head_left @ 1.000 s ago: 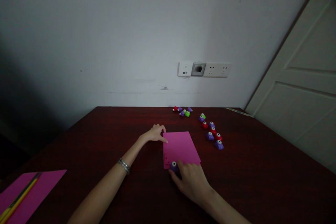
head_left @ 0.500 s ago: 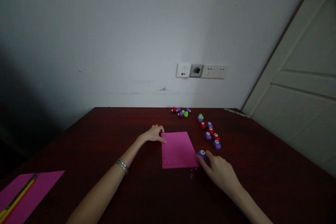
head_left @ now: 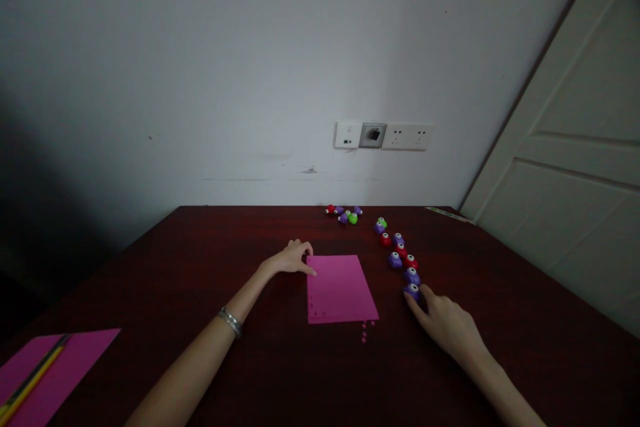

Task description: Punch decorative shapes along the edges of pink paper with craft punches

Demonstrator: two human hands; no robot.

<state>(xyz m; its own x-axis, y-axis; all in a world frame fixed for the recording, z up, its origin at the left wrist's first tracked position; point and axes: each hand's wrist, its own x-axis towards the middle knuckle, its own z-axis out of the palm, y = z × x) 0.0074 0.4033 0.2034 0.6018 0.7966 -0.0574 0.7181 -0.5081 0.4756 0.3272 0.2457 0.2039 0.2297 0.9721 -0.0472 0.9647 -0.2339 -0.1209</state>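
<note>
Purple punch [head_left: 413, 291] rightward, in pinched grip [head_left: 449, 323]

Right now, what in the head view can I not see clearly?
All in the head view:
Purple piece at the right hand: partly hidden by that hand.
Middle pink paper: patch under the left hand, hidden.
Yellow stick: lower end, cut off by the picture's edge.
Pink scraps: shapes, too small.

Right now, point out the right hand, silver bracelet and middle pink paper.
Right hand [head_left: 447, 321]: head view, back of hand.
Silver bracelet [head_left: 231, 321]: head view, visible band.
Middle pink paper [head_left: 341, 288]: head view, bare center.
</note>
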